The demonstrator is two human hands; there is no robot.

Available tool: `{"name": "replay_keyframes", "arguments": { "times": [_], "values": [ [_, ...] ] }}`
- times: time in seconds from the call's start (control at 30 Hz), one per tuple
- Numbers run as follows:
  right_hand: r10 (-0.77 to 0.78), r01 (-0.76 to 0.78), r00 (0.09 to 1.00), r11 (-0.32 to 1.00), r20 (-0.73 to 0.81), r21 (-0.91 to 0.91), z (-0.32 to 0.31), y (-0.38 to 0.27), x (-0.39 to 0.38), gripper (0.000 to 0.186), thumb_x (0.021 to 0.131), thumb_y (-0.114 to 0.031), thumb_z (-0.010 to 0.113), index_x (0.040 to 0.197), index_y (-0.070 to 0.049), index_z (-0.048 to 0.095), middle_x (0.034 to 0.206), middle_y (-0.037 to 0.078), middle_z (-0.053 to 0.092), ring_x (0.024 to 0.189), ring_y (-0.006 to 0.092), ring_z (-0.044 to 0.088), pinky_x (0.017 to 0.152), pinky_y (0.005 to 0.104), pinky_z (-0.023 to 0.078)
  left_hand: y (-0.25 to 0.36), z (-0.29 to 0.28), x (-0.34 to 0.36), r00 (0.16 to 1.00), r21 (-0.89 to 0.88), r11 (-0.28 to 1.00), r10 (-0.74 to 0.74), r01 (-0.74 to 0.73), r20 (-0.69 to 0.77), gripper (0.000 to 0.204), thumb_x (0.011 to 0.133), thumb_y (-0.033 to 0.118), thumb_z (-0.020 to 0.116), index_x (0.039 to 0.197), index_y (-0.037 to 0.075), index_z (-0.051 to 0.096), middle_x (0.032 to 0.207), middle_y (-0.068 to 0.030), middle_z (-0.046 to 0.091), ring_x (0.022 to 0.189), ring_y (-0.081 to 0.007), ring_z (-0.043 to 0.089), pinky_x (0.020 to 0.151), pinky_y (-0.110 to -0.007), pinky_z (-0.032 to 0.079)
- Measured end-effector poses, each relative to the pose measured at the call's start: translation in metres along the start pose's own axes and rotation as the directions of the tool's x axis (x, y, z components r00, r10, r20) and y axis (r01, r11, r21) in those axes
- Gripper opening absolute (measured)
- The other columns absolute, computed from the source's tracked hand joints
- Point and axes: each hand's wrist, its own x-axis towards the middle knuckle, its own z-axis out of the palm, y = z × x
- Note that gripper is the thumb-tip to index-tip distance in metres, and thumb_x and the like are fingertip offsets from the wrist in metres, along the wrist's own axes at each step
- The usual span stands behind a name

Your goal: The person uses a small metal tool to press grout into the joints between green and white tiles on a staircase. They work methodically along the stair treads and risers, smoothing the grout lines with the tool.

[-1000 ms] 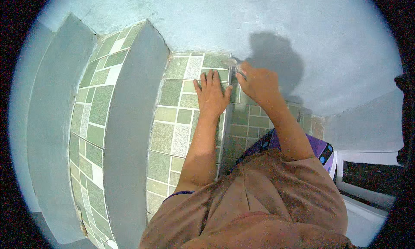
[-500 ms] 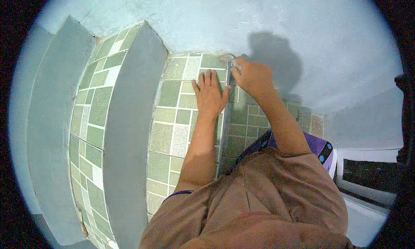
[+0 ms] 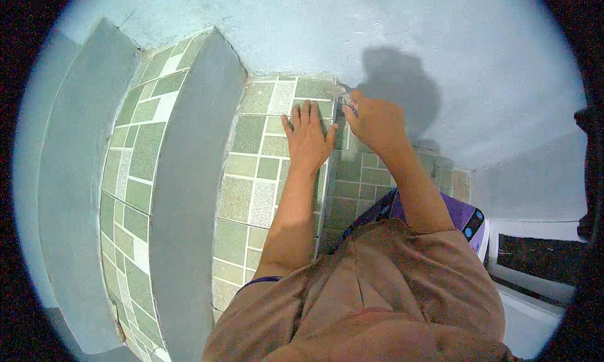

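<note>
Head view shows 2 bare hands at a tiled step [image 3: 242,179] faced in green, cream and white rectangles. The left hand [image 3: 309,139] lies flat on these tiles, its grip wide, fingers spread toward the wall [image 3: 296,28] and thumb near the step's right-hand edge. The right hand [image 3: 379,122] has a narrow grip, closed on a small tool [image 3: 338,91]; its pale end is at the far right corner of the step, just beside the wall, and its exact shape is too small to tell. Right of that edge, partly shaded, is another tiled area [image 3: 350,189]. Left of the step stands a smooth grey riser [image 3: 194,173], then a second tiled step [image 3: 139,151]. A dark shadow [image 3: 402,76] falls on the wall beside the right hand. Purple cloth [image 3: 460,208] shows beneath the right forearm, next to a brown garment [image 3: 390,267].
</note>
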Motion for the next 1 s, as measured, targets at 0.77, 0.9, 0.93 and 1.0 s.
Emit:
{"name": "replay_keyframes", "arguments": {
  "times": [0.77, 0.9, 0.93, 1.0],
  "values": [
    [-0.047, 0.047, 0.998, 0.999, -0.04, 0.011, -0.002, -0.001, 0.014, 0.03, 0.087, -0.039, 0.059, 0.098, -0.012, 0.063, 0.08, 0.013, 0.069, 0.074, 0.0352, 0.067, 0.065, 0.0479, 0.052, 0.0, 0.002, 0.001, 1.0, 0.022, 1.0, -0.005, 0.005, -0.005, 0.071, 0.088, 0.041, 0.058, 0.14, -0.003, 0.037, 0.145, -0.0176, 0.037, 0.137, -0.0374, 0.028, 0.113, -0.059, 0.013],
    [-0.044, 0.046, 0.998, 0.998, -0.045, 0.044, -0.001, 0.0, 0.021, 0.029, 0.087, -0.04, 0.058, 0.099, -0.014, 0.064, 0.081, 0.013, 0.07, 0.075, 0.0348, 0.068, 0.066, 0.0481, 0.052, -0.001, 0.003, 0.001, 1.0, 0.005, 1.0, 0.007, -0.006, -0.028, 0.07, 0.087, 0.04, 0.059, 0.138, -0.002, 0.039, 0.144, -0.018, 0.038, 0.136, -0.0377, 0.029, 0.113, -0.059, 0.013],
    [-0.069, 0.07, 0.997, 0.997, -0.041, 0.044, -0.001, 0.001, 0.02, 0.029, 0.087, -0.04, 0.058, 0.099, -0.014, 0.064, 0.082, 0.013, 0.07, 0.075, 0.0345, 0.068, 0.066, 0.0477, 0.052, -0.001, 0.003, 0.001, 1.0, 0.008, 1.0, 0.012, -0.011, -0.029, 0.07, 0.087, 0.04, 0.059, 0.138, -0.002, 0.039, 0.144, -0.0181, 0.038, 0.136, -0.0378, 0.03, 0.113, -0.059, 0.014],
    [-0.075, 0.076, 0.997, 0.996, -0.017, 0.048, 0.0, 0.002, 0.017, 0.029, 0.087, -0.04, 0.058, 0.1, -0.015, 0.064, 0.083, 0.013, 0.07, 0.076, 0.0339, 0.068, 0.068, 0.047, 0.053, -0.002, 0.003, 0.001, 0.999, 0.018, 1.0, 0.013, -0.012, -0.037, 0.07, 0.087, 0.04, 0.059, 0.138, -0.002, 0.039, 0.144, -0.0183, 0.039, 0.136, -0.0378, 0.03, 0.113, -0.059, 0.014]
  ]
}}
